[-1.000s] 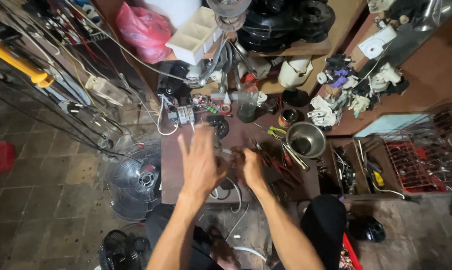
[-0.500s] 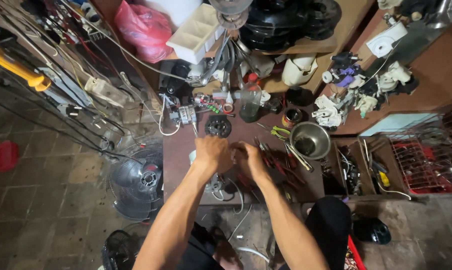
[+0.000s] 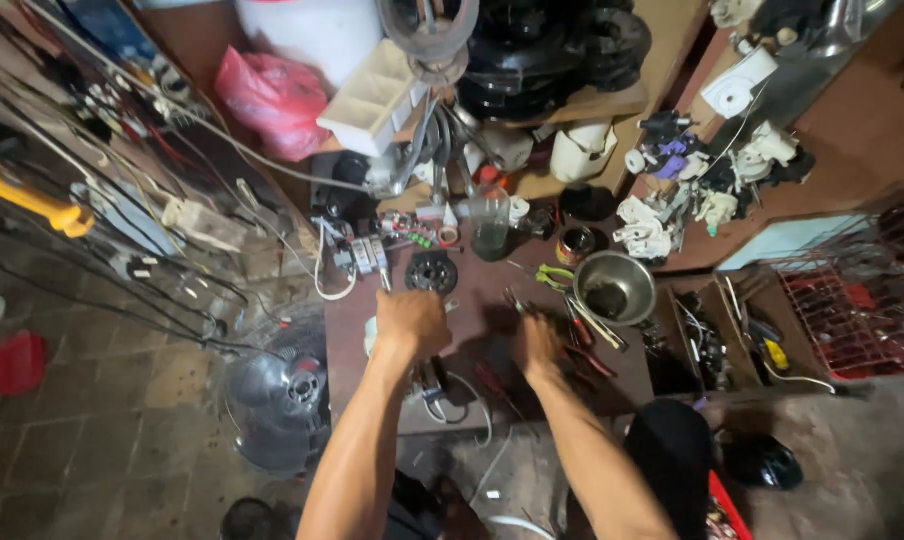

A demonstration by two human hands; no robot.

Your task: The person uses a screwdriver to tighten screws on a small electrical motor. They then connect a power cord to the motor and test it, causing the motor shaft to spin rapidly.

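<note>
Both hands have dropped from mid-air onto the bench since the earlier frames, left one came down from an open, fingers-spread pose; camera also pulled slightly nearer to the work.

Left hand [image 3: 412,322] now sits knuckles-up, fingers curled together over a small pale part [image 3: 371,337] at the left middle of the brown bench top [image 3: 347,380]; only a sliver of the part shows past the hand's left edge, so grip is probably closed on it but I cannot tell for sure; part lies directly under the palm, no long axis readable.

Right hand [image 3: 538,345] rests flat-ish among loose hand tools [image 3: 582,325], fingers pointing away from the person toward the green-handled pliers [image 3: 549,277]; whether it pinches anything, cannot tell, fingertips are lost in clutter.

Key relation: pale part is under the left hand and well left of the right hand, so left is the nearer one; white cable [image 3: 477,410] loops out from beneath the left wrist toward the person.

Round black disc part [image 3: 431,272] lies just beyond the left knuckles, apart from them; steel bowl [image 3: 614,288] sits right of and beyond the right hand; clear jar [image 3: 490,222] stands farther back; fan guard [image 3: 282,385] on the floor left of the bench; pink bag [image 3: 272,100] up behind.
</note>
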